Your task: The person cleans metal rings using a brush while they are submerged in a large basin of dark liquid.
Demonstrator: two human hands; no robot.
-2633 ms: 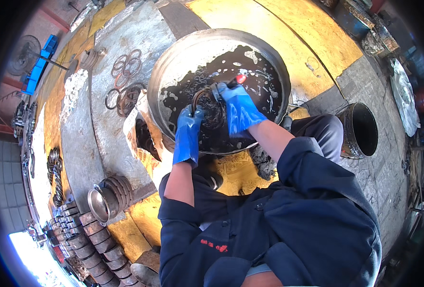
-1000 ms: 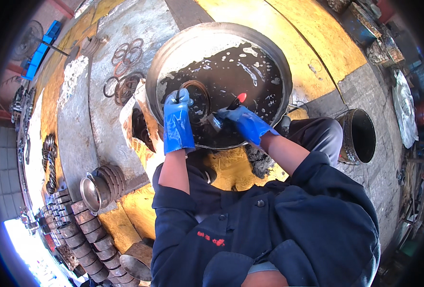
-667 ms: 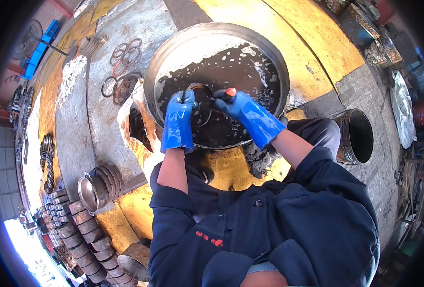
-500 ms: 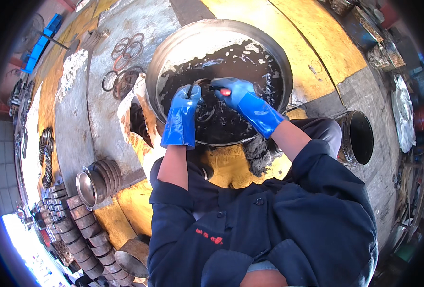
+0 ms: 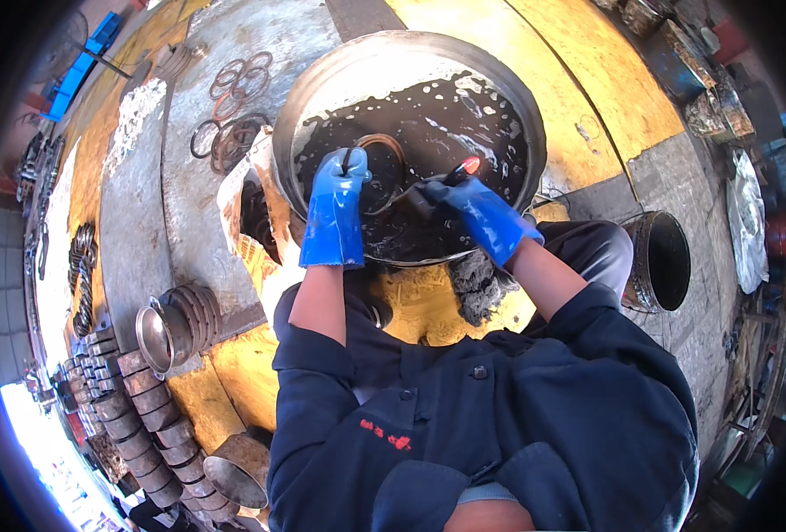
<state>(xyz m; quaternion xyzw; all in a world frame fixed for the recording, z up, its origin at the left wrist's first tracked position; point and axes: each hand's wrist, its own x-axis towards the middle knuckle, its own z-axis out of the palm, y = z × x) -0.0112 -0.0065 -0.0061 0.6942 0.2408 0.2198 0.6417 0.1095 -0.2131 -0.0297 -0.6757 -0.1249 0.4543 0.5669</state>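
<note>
Both my hands wear blue rubber gloves and work over a large round metal basin [image 5: 532, 111] of dark, foamy liquid. My left hand [image 5: 338, 182] is closed on the left edge of a thin metal ring [image 5: 399, 152], held tilted above the liquid. My right hand [image 5: 480, 211] grips a dark tool with a red-tipped handle [image 5: 470, 166]. It looks like a brush, but its dark working end is blurred; that end is close to the ring's lower right edge.
Left of the basin stands a torn sack [image 5: 253, 208] with dark contents. Several loose rings [image 5: 233, 137] lie beyond it. Metal cylinders [image 5: 158, 417] are stacked at lower left, near a row of wider rings [image 5: 193, 315]. A dark bucket [image 5: 659, 262] is on the right; dark rags [image 5: 477, 288] lie before the basin.
My right hand has moved right and nearer to me, tilting the tool's red tip upward. More of the ring now shows beside my left hand, which has shifted little.
</note>
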